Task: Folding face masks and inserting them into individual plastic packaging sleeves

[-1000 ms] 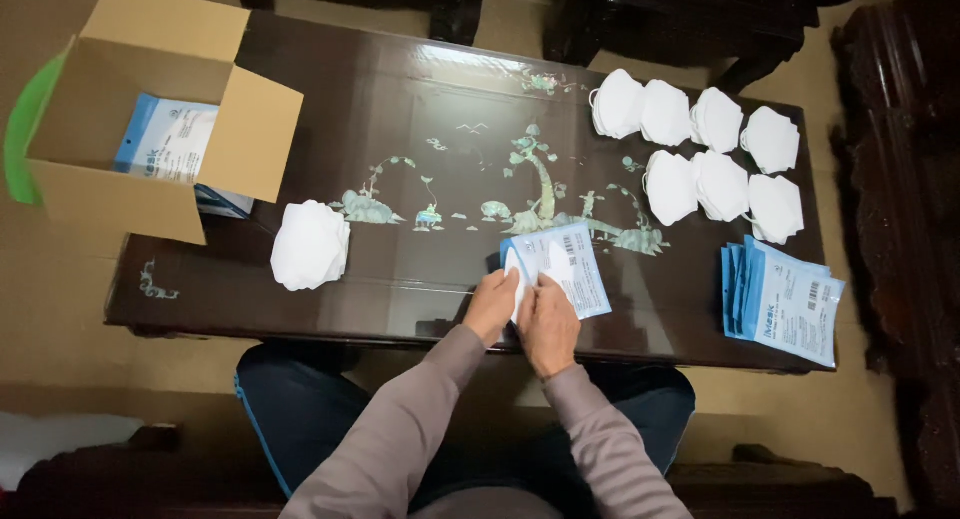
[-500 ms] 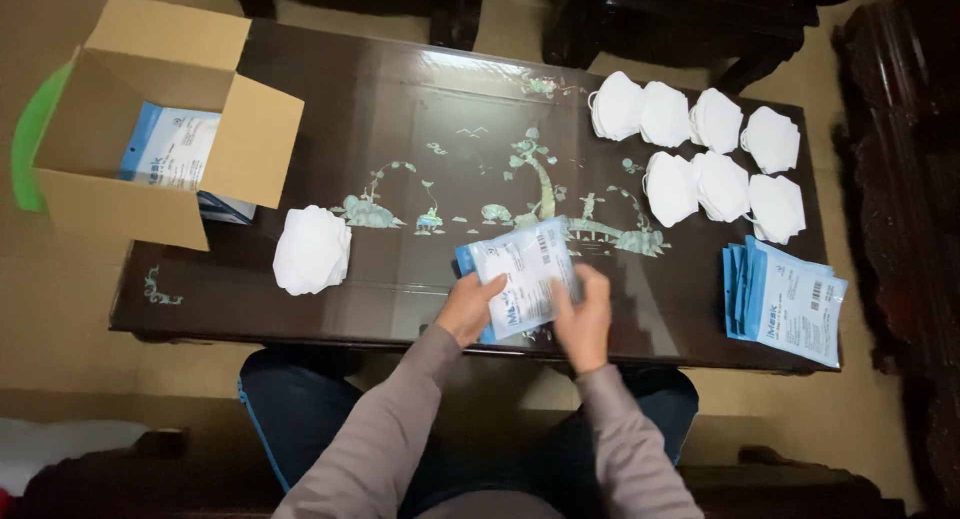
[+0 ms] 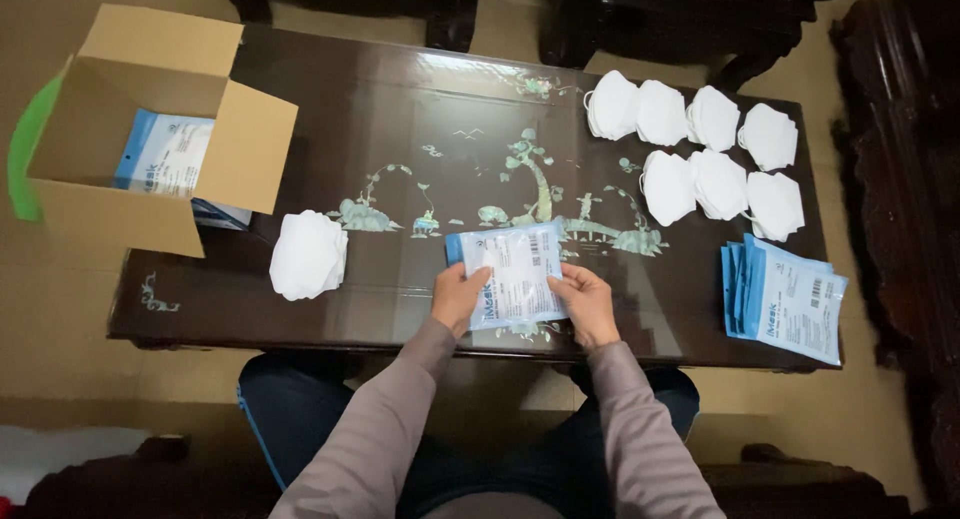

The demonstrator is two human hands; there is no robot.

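Packet: flat blue-and-white mask pouch at table's near edge, long axis running away from the person, tilted slightly left | Left hand: fingers pinching lower-left edge | Right hand: fingers gripping right edge | Around: matching pouch stack right, white masks beyond, mask pile left, open cardboard box far left.
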